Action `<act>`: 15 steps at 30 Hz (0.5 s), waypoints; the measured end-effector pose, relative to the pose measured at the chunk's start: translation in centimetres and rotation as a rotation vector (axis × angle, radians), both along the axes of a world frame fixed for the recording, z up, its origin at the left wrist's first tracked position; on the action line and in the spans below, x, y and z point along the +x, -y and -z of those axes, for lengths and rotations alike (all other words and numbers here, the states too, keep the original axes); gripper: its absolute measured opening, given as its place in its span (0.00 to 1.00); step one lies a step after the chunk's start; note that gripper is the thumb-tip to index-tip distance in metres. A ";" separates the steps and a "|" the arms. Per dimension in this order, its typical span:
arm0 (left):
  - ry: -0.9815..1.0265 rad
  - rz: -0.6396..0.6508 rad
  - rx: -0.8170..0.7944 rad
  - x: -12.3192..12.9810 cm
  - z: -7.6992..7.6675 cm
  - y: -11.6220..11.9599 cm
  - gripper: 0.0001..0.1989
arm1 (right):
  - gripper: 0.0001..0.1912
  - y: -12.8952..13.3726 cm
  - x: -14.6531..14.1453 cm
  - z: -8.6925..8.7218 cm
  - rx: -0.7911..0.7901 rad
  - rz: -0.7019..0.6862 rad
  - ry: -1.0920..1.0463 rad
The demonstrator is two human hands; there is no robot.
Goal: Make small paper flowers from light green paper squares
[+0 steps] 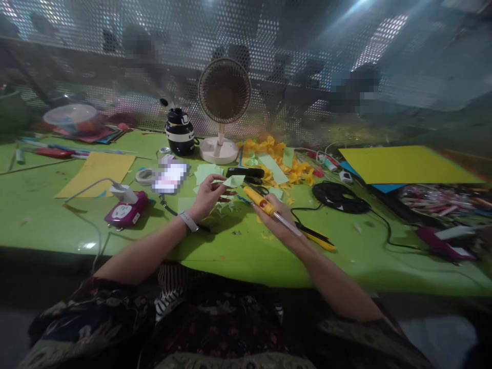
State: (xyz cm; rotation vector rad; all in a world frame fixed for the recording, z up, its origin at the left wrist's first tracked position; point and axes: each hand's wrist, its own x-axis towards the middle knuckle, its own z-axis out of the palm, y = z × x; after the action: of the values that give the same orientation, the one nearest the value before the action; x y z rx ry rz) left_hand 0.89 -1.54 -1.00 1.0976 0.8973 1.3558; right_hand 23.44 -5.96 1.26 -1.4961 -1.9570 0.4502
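Between the fingertips of my left hand (pixel 209 199) is a small pale green paper piece (pixel 234 181), its tip pointing right. My right hand (pixel 277 218) is wrapped round a yellow hot glue gun (pixel 258 201), whose nozzle points up and left towards the paper. A clear glue stick (pixel 288 224) sticks out of the gun's rear. Scraps of pale green paper (pixel 225 206) lie under my left hand. Just beyond the hands are a black oblong object (pixel 246 172) and a pair of scissors (pixel 261 189), partly covered. A yellow utility knife (pixel 317 238) rests right of my right wrist.
Orange-yellow paper flowers (pixel 303 169) are heaped behind my right hand. A desk fan (pixel 225 92) and a dark bottle (pixel 180 134) stand at the back. Left are a lit phone (pixel 171 178), a tape roll (pixel 145 176) and a purple power strip (pixel 126 210). Yellow sheets (pixel 407 164) lie right.
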 end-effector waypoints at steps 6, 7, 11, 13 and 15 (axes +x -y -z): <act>0.062 0.010 -0.052 -0.1 -0.3 0.2 0.20 | 0.14 -1.1 2.3 -0.9 0.211 0.118 0.187; 0.064 0.012 -0.053 -0.2 -0.3 0.2 0.20 | 0.14 -1.2 3.0 -1.3 0.218 0.121 0.233; 0.048 0.015 -0.046 -0.2 -0.1 0.0 0.20 | 0.16 -1.8 6.3 -2.6 0.196 0.194 0.417; 0.033 0.014 -0.042 -0.3 0.0 -0.1 0.20 | 0.17 -2.1 8.2 -2.6 0.112 0.263 0.488; 0.024 0.011 -0.039 -0.3 0.0 -0.1 0.19 | 0.21 -2.6 10.0 -2.2 0.002 0.354 0.539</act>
State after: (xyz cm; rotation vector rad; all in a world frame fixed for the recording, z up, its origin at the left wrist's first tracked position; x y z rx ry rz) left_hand 0.63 -1.41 -1.01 1.0529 0.8959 1.3346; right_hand 33.47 -3.39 3.43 -2.0682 -1.9988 -0.1264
